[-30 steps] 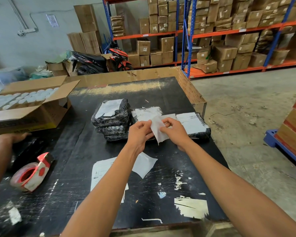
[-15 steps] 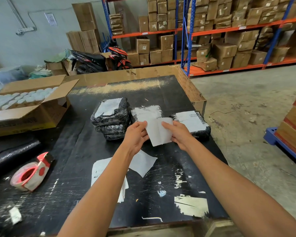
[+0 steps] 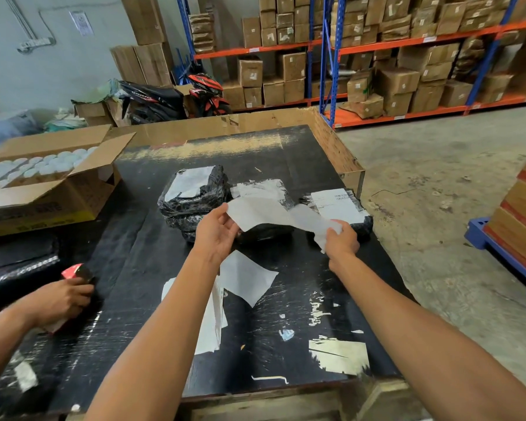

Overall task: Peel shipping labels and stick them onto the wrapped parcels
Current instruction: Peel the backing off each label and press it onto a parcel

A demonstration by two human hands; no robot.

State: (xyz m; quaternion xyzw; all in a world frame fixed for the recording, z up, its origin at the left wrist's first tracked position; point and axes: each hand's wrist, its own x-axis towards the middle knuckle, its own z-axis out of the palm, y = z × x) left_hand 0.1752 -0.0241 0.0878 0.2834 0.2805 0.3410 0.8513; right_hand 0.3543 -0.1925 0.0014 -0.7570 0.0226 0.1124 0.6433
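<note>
Left hand [image 3: 217, 233] first: fingers curled loosely, thumb and fingertips pinching the left end of the label [image 3: 255, 212], which I'm holding up just over the middle parcel [image 3: 263, 191]. Label's spread out toward the right, sagging a bit. Right hand [image 3: 340, 241] is closed tight round the backing strip [image 3: 312, 221], crumpling its end in the fist.

Step in hand, as I read it: peel is abt done, label and backing look nearly apart, tho I can't tell exactly where one sheet ends and the other starts. Sticky side I can't make out either.

Next move: w/ the backing clear, I need to pick a parcel that lacks a label. Left parcel [image 3: 195, 192], middle one and right parcel [image 3: 337, 205] all show white on top already, so which one's bare I can't say. Lay the label flat, press from one edge so it doesn't crease, drop the backing by the loose sheets [image 3: 246, 281] on the table [image 3: 301, 153].
</note>
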